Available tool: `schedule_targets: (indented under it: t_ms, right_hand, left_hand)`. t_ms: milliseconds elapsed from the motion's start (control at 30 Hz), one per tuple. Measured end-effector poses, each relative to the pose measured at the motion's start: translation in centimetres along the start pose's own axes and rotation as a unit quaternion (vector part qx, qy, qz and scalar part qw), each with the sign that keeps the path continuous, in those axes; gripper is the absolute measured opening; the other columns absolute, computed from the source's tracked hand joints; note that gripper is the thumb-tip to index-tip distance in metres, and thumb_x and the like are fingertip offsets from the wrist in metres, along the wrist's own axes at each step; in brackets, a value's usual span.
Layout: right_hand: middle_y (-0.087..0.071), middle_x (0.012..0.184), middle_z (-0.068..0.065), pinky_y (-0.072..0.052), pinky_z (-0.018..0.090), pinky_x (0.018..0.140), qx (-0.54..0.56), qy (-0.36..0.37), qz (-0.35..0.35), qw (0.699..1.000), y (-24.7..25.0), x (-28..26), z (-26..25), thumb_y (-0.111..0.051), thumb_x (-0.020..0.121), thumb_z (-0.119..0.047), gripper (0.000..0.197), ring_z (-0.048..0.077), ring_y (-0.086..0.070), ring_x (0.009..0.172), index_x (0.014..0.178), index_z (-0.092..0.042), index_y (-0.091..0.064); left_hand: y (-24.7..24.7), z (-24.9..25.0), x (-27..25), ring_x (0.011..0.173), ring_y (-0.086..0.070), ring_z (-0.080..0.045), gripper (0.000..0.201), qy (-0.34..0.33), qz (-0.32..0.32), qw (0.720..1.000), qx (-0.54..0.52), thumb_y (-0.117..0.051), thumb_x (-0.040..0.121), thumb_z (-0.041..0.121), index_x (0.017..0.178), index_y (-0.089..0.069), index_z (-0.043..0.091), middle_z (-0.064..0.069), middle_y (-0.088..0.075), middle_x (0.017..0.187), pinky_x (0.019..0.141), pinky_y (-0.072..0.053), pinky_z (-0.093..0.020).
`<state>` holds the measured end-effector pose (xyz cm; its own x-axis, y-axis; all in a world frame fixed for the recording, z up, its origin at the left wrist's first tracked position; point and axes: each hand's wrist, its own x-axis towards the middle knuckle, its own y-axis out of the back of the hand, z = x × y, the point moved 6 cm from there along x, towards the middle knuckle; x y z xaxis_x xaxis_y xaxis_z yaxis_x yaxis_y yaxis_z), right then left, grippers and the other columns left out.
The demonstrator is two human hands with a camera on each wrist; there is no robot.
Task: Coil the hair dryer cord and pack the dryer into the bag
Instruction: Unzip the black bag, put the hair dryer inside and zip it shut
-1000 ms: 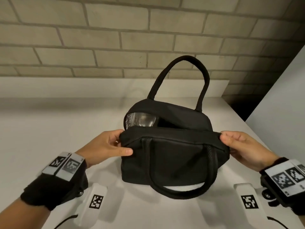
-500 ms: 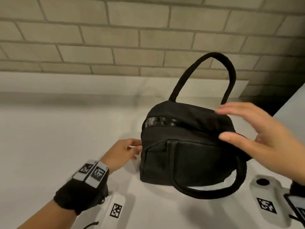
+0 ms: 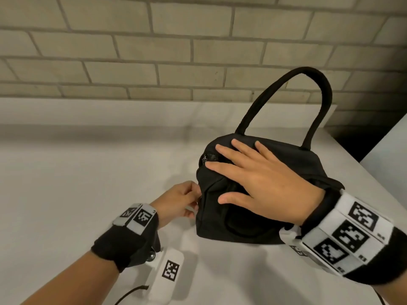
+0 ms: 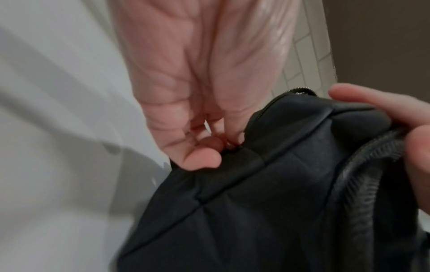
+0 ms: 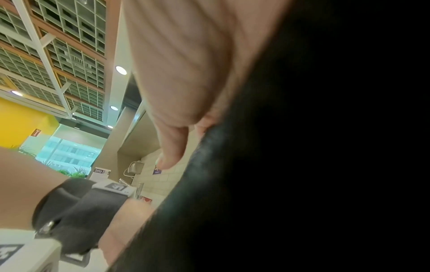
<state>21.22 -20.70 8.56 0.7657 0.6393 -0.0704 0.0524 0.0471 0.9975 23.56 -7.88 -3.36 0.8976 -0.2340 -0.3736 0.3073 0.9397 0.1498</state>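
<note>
Beige brick wall (image 3: 154, 45) behind; white counter (image 3: 66, 183) below; grid ceiling (image 5: 58, 46) overhead

My head camera looks forward and down over the white table (image 3: 88, 172) toward the brick wall (image 3: 154, 40). The left wrist camera sits very near my left hand (image 4: 197, 92), facing the bag (image 4: 256, 202) the head view also shows. The right wrist camera tilts up at the ceiling (image 5: 58, 46), pressed against the bag.
</note>
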Motion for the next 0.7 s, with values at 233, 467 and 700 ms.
schedule_targets:
  t_ms: [233,467,700]
  right_hand:
    - [-0.065,0.118,0.001,-0.034,0.048,0.103,-0.033,0.006,0.119,0.992,0.1,0.7,-0.7,-0.046,0.083,-0.039,0.043,0.025,-0.058,0.112,0.121,-0.021,-0.054]
    - [-0.057,0.091,0.003,-0.022,0.032,0.074,0.048,0.0,0.213,0.976,2.2,1.6,-2.8,-0.057,0.072,-0.044,0.036,0.025,-0.048,0.087,0.097,-0.019,-0.063]
    - [-0.066,0.082,0.004,-0.022,0.032,0.074,0.081,-0.021,0.215,0.973,1.9,3.6,-2.9,-0.055,0.083,-0.032,0.021,0.027,-0.053,0.087,0.083,-0.013,-0.064]
  left_hand:
    - [3.6,5.7,-3.3,0.043,-0.048,-0.004,0.016,-0.049,0.06,0.994,0.081,-0.053,0.087,0.012,0.073,-0.056,0.004,-0.004,-0.049,0.06,0.054,-0.043,-0.019]
    - [3.3,10.9,-5.3,0.04,-0.041,-0.01,0.025,-0.075,0.112,0.966,0.22,-0.056,0.077,0.021,0.053,-0.056,0.016,0.0,-0.05,0.05,0.056,-0.037,-0.025]
    - [3.5,9.8,-5.6,0.04,-0.04,-0.004,0.026,-0.081,0.133,0.968,0.198,-0.056,0.076,0.024,0.05,-0.054,0.02,0.012,-0.046,0.044,0.054,-0.035,-0.023]
